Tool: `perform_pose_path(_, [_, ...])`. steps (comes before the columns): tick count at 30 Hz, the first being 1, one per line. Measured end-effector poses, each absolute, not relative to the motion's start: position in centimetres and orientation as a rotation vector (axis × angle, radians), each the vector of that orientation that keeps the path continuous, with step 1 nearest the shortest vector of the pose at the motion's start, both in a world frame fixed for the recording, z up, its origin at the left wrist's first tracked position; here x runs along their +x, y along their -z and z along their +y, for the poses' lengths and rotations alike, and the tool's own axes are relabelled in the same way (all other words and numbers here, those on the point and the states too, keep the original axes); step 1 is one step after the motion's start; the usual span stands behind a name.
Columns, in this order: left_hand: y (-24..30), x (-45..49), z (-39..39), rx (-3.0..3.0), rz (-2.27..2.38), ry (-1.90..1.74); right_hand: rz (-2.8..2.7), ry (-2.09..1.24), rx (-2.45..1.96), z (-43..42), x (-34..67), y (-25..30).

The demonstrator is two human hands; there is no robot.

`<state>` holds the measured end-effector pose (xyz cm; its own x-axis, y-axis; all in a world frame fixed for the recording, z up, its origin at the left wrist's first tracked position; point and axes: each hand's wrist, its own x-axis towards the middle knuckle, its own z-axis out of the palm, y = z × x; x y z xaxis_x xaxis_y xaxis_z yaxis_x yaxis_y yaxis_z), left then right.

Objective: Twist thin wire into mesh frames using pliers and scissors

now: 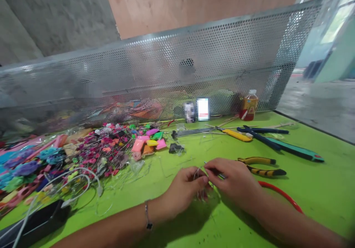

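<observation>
We seem mid-shaping thin wire (197, 174): our left hand (183, 189) grips it, our right hand (233, 177) pinches it too; the next bend likely needs steadiness.

Head camera faces forward and down, close above left hand (183, 188) and right hand (235, 177), toward perforated panel (155, 66).

A thin bracelet (146, 211) is worn around the left wrist (156, 209), by the left hand (185, 188). A fine, silver-toned chain is seen, from which a small, dark charm (149, 226) is hung, shaped like a four-lobed clover; its finer detail is blurred. The left forearm (111, 225), right forearm (288, 222) and right hand (233, 177) are seen bare.
</observation>
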<state>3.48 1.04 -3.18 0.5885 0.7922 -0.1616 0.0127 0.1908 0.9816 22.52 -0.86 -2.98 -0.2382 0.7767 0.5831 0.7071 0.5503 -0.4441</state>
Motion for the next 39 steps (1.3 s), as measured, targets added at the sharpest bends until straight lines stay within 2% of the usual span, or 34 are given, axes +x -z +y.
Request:
perform_pose_path(11, [3.6,3.1,0.1,1.715,0.907,-0.752,-2.048,-0.015,-1.155,-1.1,22.3,3.2])
perform_pose_path(25, [2.9,2.4,0.4,2.056,1.004,-0.68,-2.12,-0.209,-1.227,-1.0,22.4,2.5])
perform_pose_path(39, [2.2,2.3,0.0,2.13,1.05,-0.682,-2.085,-0.164,-1.109,-0.6,22.4,3.0])
